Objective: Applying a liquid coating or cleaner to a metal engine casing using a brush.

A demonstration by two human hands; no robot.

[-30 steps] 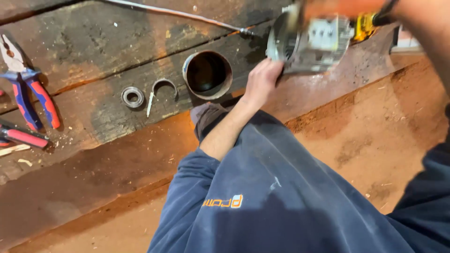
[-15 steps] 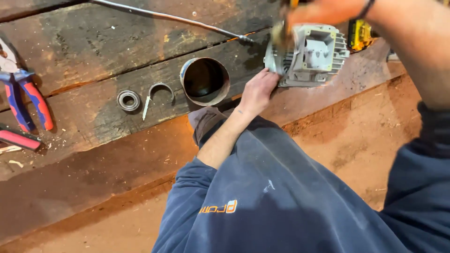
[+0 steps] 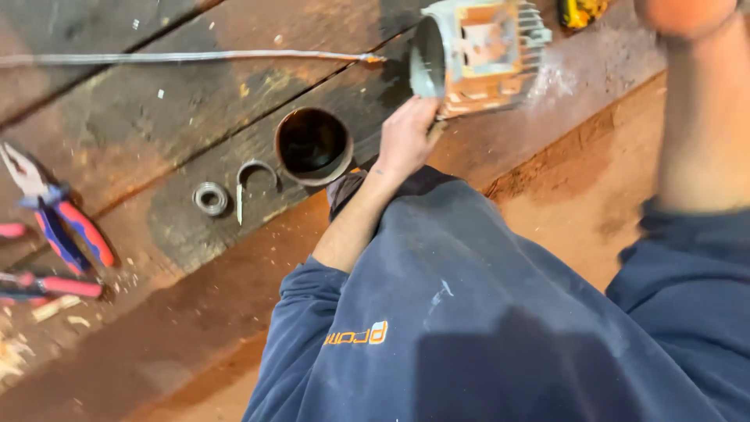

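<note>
My left hand (image 3: 406, 137) grips the lower rim of a grey finned motor housing (image 3: 484, 47), which stands tilted on the dark wooden planks (image 3: 156, 117). Its open round end faces left. My right hand (image 3: 683, 12) is at the top right edge, raised off the housing and mostly cut off; what it holds is hidden. Just left of my left hand, a short open metal cylinder (image 3: 312, 144) rests on the planks. My knee in dark blue cloth (image 3: 469, 297) fills the lower right.
A small bearing ring (image 3: 211, 198) and a hooked metal clip (image 3: 250, 176) lie left of the cylinder. Pliers with red and blue handles (image 3: 62, 223) and a red-handled tool (image 3: 51, 285) lie at the left. A thin metal rod (image 3: 195, 56) runs along the back. A yellow object (image 3: 582, 9) is behind the housing.
My right hand has come off the top of the motor housing and moved right. The left hand keeps its grip on the housing's lower edge.
</note>
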